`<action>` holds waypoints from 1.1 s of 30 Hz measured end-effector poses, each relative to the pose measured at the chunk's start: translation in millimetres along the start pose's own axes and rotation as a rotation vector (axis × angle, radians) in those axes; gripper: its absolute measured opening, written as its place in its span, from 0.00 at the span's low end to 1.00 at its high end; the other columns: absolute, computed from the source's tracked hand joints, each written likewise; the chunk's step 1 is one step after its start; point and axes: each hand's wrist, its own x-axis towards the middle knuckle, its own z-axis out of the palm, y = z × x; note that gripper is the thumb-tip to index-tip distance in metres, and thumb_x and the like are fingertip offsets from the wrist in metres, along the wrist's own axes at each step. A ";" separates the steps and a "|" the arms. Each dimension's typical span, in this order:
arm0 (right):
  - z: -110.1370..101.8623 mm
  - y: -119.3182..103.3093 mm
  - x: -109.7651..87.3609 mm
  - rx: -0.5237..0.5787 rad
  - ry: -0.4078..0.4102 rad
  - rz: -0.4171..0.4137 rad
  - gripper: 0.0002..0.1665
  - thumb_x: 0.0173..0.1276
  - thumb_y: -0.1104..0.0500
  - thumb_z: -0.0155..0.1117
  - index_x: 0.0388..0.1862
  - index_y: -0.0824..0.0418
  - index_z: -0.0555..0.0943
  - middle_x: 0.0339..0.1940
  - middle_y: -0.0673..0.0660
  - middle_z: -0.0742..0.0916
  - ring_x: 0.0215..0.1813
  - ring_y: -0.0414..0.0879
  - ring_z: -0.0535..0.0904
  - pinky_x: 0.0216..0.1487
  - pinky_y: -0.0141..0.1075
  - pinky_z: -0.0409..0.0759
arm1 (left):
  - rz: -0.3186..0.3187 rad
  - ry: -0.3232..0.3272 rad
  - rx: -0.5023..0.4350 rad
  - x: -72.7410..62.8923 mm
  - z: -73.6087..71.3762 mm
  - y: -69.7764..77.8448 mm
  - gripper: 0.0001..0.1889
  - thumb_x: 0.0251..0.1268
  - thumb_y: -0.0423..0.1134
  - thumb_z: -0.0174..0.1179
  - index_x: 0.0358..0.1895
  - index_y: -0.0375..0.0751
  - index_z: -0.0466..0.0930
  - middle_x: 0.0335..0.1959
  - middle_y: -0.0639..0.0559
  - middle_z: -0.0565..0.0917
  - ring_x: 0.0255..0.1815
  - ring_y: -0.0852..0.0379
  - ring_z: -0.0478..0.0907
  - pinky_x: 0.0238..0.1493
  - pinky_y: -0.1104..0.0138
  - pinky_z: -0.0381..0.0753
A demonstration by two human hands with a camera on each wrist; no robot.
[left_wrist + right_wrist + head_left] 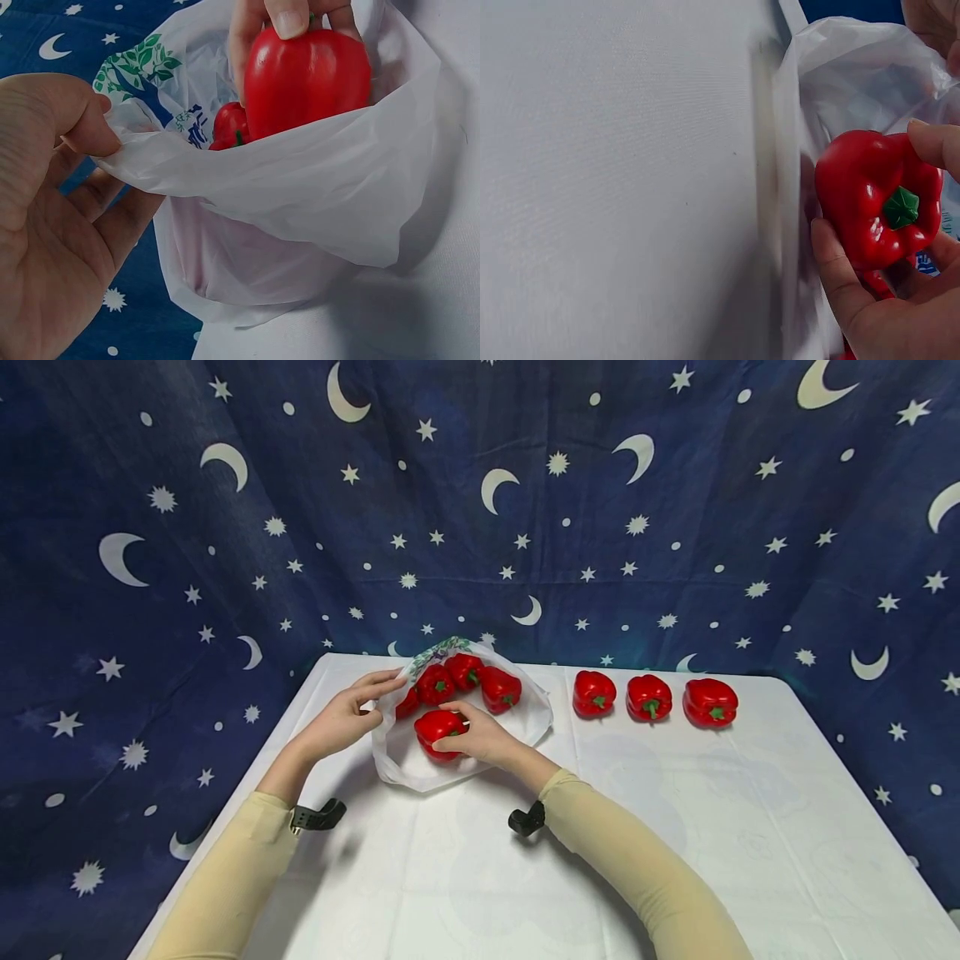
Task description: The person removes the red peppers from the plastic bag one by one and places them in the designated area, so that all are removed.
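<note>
A person in cream sleeves (626, 843) holds a red bell pepper (437, 732) within the open mouth of a white plastic bag (401, 772) on a table (465, 877) spread with white cloth. The right hand (486, 739) grips the pepper, its thumb and fingers set on opposite sides, leaving the green stem (901, 208) in plain sight. From where I stand, I cannot tell whether the pepper touches the bottom of the bag. The left hand (341, 724) pinches the bag's rim on the near left, thumb lapped over the plastic and fingers behind it; the gap between them is narrow, filled only by the thin film. Deeper in the bag, four other red peppers (435, 685) lie bunched together, the leftmost partly hidden by the rim. Green leaves (146, 64) and blue lettering (196, 126) are printed on the plastic. To the right of the bag, well apart from both hands, three loose red peppers (648, 697) sit in a row near the table's far edge. A black strap (318, 816) shows at each wrist. Behind hangs a navy curtain (450, 585) patterned with pale moons and stars.
</note>
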 end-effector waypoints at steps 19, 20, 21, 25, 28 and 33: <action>-45.8 2.1 -53.9 -0.067 0.053 0.031 0.45 0.58 0.47 0.78 0.75 0.46 0.72 0.65 0.55 0.78 0.62 0.55 0.74 0.55 0.48 0.80 | 0.043 0.023 -0.043 0.7 4.7 -6.9 0.34 0.67 0.21 0.49 0.75 0.49 0.72 0.78 0.58 0.62 0.78 0.53 0.57 0.60 0.63 0.68; -49.5 3.8 -57.6 -0.062 0.051 0.034 0.45 0.58 0.47 0.78 0.75 0.47 0.72 0.65 0.56 0.79 0.62 0.55 0.74 0.54 0.48 0.81 | 0.046 0.027 -0.046 0.4 4.6 -7.4 0.34 0.67 0.21 0.49 0.75 0.49 0.72 0.78 0.57 0.62 0.78 0.53 0.57 0.59 0.64 0.68; -53.4 5.4 -61.3 -0.059 0.051 0.041 0.45 0.58 0.46 0.78 0.75 0.46 0.72 0.64 0.55 0.79 0.62 0.55 0.74 0.54 0.48 0.81 | 0.047 0.031 -0.051 0.0 4.4 -7.7 0.34 0.67 0.21 0.49 0.75 0.49 0.72 0.78 0.57 0.63 0.77 0.53 0.58 0.59 0.65 0.68; -70.7 11.5 -76.2 -0.015 0.042 0.050 0.44 0.59 0.46 0.77 0.75 0.45 0.72 0.64 0.56 0.79 0.63 0.56 0.74 0.54 0.47 0.81 | 0.050 0.043 -0.064 -1.1 3.2 -8.0 0.33 0.67 0.21 0.49 0.75 0.48 0.72 0.78 0.56 0.63 0.77 0.53 0.58 0.62 0.65 0.68; -84.6 14.7 -88.0 0.012 0.043 0.043 0.44 0.61 0.48 0.77 0.76 0.48 0.71 0.65 0.57 0.78 0.64 0.58 0.73 0.55 0.49 0.81 | 0.053 0.051 -0.083 -1.2 2.9 -8.3 0.33 0.67 0.21 0.49 0.74 0.47 0.73 0.78 0.55 0.63 0.78 0.53 0.57 0.65 0.59 0.67; -109.6 21.1 -108.7 0.012 0.051 0.030 0.45 0.62 0.49 0.76 0.76 0.52 0.69 0.66 0.60 0.77 0.65 0.60 0.71 0.55 0.48 0.81 | 0.067 0.071 -0.123 -0.4 3.7 -10.6 0.33 0.66 0.20 0.49 0.74 0.46 0.73 0.78 0.54 0.64 0.78 0.52 0.58 0.68 0.54 0.66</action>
